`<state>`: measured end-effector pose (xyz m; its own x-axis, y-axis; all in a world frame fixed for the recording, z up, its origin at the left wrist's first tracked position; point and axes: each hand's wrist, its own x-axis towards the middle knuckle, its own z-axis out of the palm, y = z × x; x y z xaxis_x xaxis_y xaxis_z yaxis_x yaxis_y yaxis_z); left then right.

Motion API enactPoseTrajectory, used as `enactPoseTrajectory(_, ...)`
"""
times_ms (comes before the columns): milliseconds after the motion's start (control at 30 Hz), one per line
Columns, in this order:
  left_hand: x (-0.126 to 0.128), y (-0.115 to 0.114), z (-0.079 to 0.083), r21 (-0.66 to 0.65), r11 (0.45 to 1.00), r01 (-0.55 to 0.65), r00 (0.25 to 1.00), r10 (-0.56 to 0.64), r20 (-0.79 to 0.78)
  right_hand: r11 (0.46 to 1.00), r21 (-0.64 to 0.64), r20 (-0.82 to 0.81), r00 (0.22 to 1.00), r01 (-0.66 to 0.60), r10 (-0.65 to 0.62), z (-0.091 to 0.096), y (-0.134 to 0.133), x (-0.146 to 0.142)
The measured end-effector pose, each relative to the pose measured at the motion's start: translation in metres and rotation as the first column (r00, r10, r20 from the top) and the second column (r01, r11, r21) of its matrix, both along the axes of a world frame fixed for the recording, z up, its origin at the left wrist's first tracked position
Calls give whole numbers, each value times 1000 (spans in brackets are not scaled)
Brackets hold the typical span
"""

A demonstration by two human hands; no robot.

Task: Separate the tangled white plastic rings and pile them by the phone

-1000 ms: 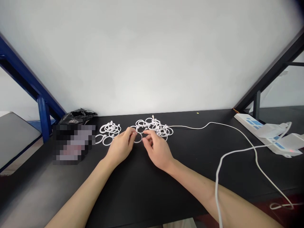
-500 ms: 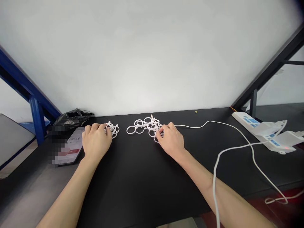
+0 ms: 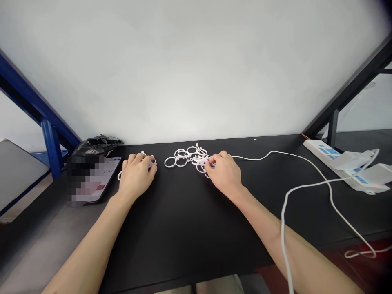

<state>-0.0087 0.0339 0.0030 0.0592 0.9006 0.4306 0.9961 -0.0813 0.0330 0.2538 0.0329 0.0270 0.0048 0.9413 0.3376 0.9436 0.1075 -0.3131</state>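
Note:
White plastic rings with small eyelets, like curtain rings, lie in two groups on the black tabletop (image 3: 180, 212). My left hand (image 3: 137, 173) bends its fingers down over the left-hand rings (image 3: 119, 175), covering most of them. Bits of ring show beside its thumb and past its fingertips. In the middle is the larger pile of linked rings (image 3: 182, 154). At that pile's right edge, my right hand (image 3: 225, 169) has thumb and forefinger closed on rings, some partly hidden by the fingers.
Left of my left hand lies a phone (image 3: 107, 175) with a lit screen, with a crumpled black plastic bag (image 3: 94, 145) behind it. A white cable (image 3: 306, 188) crosses over my right forearm and leads to a power strip (image 3: 346, 165) at right. A pale wall stands behind.
My left hand has moved right over its rings, and one ring now shows on its left side. My right hand stays at the central pile, whose rings have shifted slightly.

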Motion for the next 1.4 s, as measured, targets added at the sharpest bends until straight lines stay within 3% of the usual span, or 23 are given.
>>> enactPoseTrajectory(200,1,-1,4,-13,1000,8,1000,-8,-19,1000,-15,-77,997,-22,21,11,-3,-1)
enactPoseTrajectory(433,0,0,1,9,999,47,999,-47,-19,989,-139,-195,980,-58,30,20,0,4)
enactPoseTrajectory(567,3,0,3,51,995,81,997,-82,14,956,-271,-272,962,-115,39,27,-1,8)
enactPoseTrajectory(700,29,-16,16,91,954,286,944,-297,147,942,-305,-301,953,-140,44,30,-4,7)
enactPoseTrajectory(767,49,-30,20,28,904,427,885,-424,191,945,-289,-299,952,-151,61,30,-6,4)
enactPoseTrajectory(833,71,-43,20,-2,870,493,849,-480,223,949,-267,-293,952,-165,83,30,-8,1)
enactPoseTrajectory(1000,106,-55,5,23,925,379,892,-372,258,965,-216,-270,959,-150,89,28,-13,-5)
enactPoseTrajectory(1200,110,-56,7,-32,952,305,898,-276,343,978,-140,-306,946,-153,105,20,-15,-10)
enactPoseTrajectory(1400,112,-57,4,25,970,243,906,-236,351,982,-102,-307,944,-158,120,19,-12,-8)
